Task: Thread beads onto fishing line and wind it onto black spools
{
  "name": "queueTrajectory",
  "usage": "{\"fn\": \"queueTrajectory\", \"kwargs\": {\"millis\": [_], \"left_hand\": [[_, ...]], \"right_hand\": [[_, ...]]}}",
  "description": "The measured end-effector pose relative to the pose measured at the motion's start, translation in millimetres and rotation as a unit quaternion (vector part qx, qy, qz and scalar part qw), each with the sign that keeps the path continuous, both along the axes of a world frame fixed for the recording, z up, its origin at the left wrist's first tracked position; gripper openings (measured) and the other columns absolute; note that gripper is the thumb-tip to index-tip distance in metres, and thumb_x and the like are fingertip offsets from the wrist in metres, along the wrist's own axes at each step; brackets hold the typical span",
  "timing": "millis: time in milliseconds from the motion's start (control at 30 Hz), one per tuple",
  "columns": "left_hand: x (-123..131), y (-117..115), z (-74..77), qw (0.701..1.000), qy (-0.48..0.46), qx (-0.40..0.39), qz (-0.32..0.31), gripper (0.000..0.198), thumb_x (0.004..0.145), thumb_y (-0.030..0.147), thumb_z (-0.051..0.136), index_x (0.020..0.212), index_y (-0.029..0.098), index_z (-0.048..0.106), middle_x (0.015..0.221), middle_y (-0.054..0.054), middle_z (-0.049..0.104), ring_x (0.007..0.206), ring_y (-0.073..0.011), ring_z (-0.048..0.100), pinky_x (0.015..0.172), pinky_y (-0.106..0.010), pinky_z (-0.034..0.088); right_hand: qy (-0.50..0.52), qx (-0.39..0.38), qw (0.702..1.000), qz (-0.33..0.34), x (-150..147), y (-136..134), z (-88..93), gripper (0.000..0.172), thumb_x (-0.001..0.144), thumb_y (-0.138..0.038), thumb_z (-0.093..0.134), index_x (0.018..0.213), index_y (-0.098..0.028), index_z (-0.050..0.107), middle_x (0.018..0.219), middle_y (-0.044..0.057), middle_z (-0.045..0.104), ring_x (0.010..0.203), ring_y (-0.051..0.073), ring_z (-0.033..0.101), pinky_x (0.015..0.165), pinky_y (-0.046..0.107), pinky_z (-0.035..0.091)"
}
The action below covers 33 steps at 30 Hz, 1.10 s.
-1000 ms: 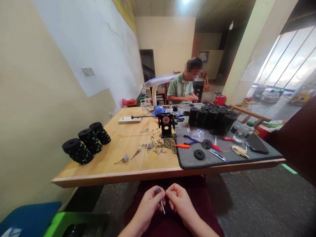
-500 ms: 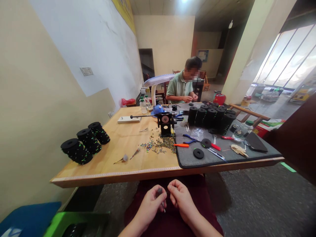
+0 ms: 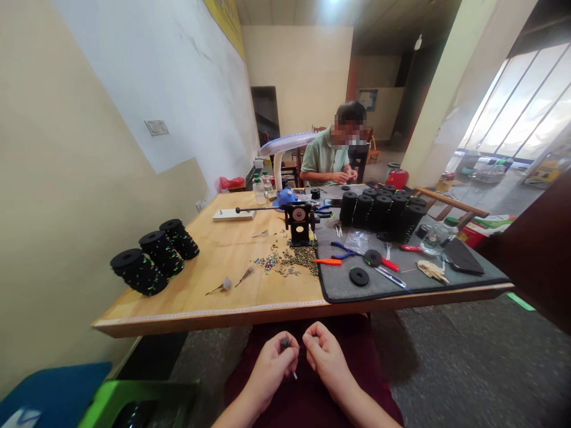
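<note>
My left hand is closed around a small dark grey piece; a thin pale tip pokes out below the fingers. Close beside it, thumb against fingers, my right hand makes a pinch, and whatever it may hold is too small to see. Both hands are above my lap, in front of the table edge. On the wooden table lie two small feathery tufts on stems, a heap of tiny metal parts and a black winding device with a dial.
Black foam spools stand at the left, with more spools on the grey mat. Blue-handled pliers, a utility knife and a glass jar lie about there. Across the table sits a person beside a lamp.
My hands have shifted very slightly, and the left fingers have closed a little further over the grey piece. Its pale tip sits slightly higher. Nothing on the table has moved.
</note>
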<state>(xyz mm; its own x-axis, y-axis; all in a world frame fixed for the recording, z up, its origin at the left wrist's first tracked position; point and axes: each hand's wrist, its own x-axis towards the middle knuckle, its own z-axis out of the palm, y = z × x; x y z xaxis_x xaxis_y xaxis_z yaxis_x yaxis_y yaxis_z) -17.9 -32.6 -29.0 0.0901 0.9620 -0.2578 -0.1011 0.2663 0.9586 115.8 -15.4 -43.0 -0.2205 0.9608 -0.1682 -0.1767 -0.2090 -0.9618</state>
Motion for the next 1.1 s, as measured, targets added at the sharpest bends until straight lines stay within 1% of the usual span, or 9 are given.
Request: {"fn": "queueTrajectory", "kwargs": {"millis": [67,200,300,400,500,600,700,900,1100], "left_hand": [[0.1,0.8,1.7,1.000,0.013,0.009,0.011,0.009,0.068,0.019,0.062,0.061,0.017,0.056,0.050,0.006,0.047,0.045,-0.0079,0.037,0.045,-0.019,0.028],[0.3,1.6,8.5,0.996,0.071,0.049,0.028,0.012,0.065,0.022,0.069,0.057,0.016,0.062,0.053,0.003,0.054,0.053,-0.0110,0.043,0.052,-0.021,0.033],[-1.8,2.0,10.2,0.993,0.096,0.056,0.026,0.012,0.065,0.025,0.072,0.060,0.014,0.068,0.053,0.001,0.057,0.054,-0.0119,0.043,0.053,-0.022,0.032],[-5.4,3.3,7.6,0.997,0.047,0.046,0.040,0.017,0.067,0.031,0.073,0.069,0.014,0.069,0.059,0.001,0.058,0.054,-0.0108,0.043,0.052,-0.021,0.033],[-7.8,5.0,4.9,0.998,-0.008,0.035,0.048,0.022,0.069,0.035,0.072,0.076,0.015,0.067,0.061,0.003,0.055,0.050,-0.0080,0.040,0.048,-0.019,0.031],[-7.9,6.2,4.6,0.998,0.000,0.048,0.044,0.022,0.070,0.035,0.071,0.075,0.015,0.066,0.061,0.003,0.053,0.051,-0.0075,0.040,0.047,-0.018,0.031],[-7.1,6.5,5.3,0.996,0.018,0.062,0.054,0.023,0.071,0.037,0.070,0.075,0.015,0.066,0.061,0.003,0.053,0.052,-0.0079,0.041,0.047,-0.018,0.032],[-7.7,6.8,0.7,0.993,0.035,0.076,0.087,0.027,0.069,0.041,0.071,0.076,0.015,0.065,0.056,0.005,0.049,0.048,-0.0076,0.038,0.044,-0.019,0.030],[-21.5,14.7,-1.1,0.985,0.003,0.066,0.162,0.029,0.069,0.042,0.069,0.080,0.016,0.064,0.052,0.009,0.038,0.045,-0.0066,0.033,0.042,-0.017,0.025]], "right_hand": [[0.003,0.000,1.000,0.005,-0.8,-0.4,0.0,0.039,0.074,-0.054,0.061,0.069,-0.021,0.041,0.041,-0.013,0.033,0.036,0.004,0.022,0.039,0.019,0.014],[0.009,0.003,1.000,0.021,-1.4,-0.3,1.4,0.038,0.073,-0.053,0.061,0.068,-0.021,0.042,0.044,-0.012,0.034,0.040,0.005,0.024,0.042,0.020,0.016],[0.011,-0.001,0.999,0.030,0.1,0.3,2.3,0.036,0.073,-0.052,0.061,0.070,-0.021,0.044,0.047,-0.011,0.034,0.043,0.006,0.025,0.044,0.021,0.017],[-0.026,-0.001,0.998,0.050,1.7,-0.1,3.2,0.028,0.073,-0.044,0.061,0.071,-0.019,0.048,0.048,-0.010,0.034,0.045,0.007,0.024,0.045,0.021,0.018],[-0.095,0.044,0.992,0.065,1.5,-1.8,4.4,0.016,0.070,-0.028,0.059,0.062,-0.018,0.049,0.050,-0.008,0.039,0.048,0.007,0.028,0.047,0.021,0.021],[-0.125,0.067,0.988,0.062,0.1,-3.9,6.0,0.012,0.067,-0.019,0.052,0.058,-0.020,0.045,0.049,-0.007,0.041,0.046,0.007,0.031,0.046,0.021,0.024],[-0.127,0.056,0.988,0.067,-0.2,-5.5,8.2,0.010,0.066,-0.018,0.047,0.058,-0.021,0.042,0.044,-0.009,0.038,0.040,0.007,0.031,0.042,0.021,0.024],[-0.144,0.065,0.986,0.051,0.8,-5.9,6.9,0.009,0.063,-0.018,0.046,0.057,-0.022,0.040,0.042,-0.010,0.038,0.038,0.007,0.032,0.040,0.020,0.024],[-0.075,0.015,0.997,0.033,2.1,-5.1,3.2,0.009,0.062,-0.021,0.046,0.058,-0.023,0.039,0.036,-0.012,0.037,0.033,0.006,0.029,0.038,0.019,0.021]]}}
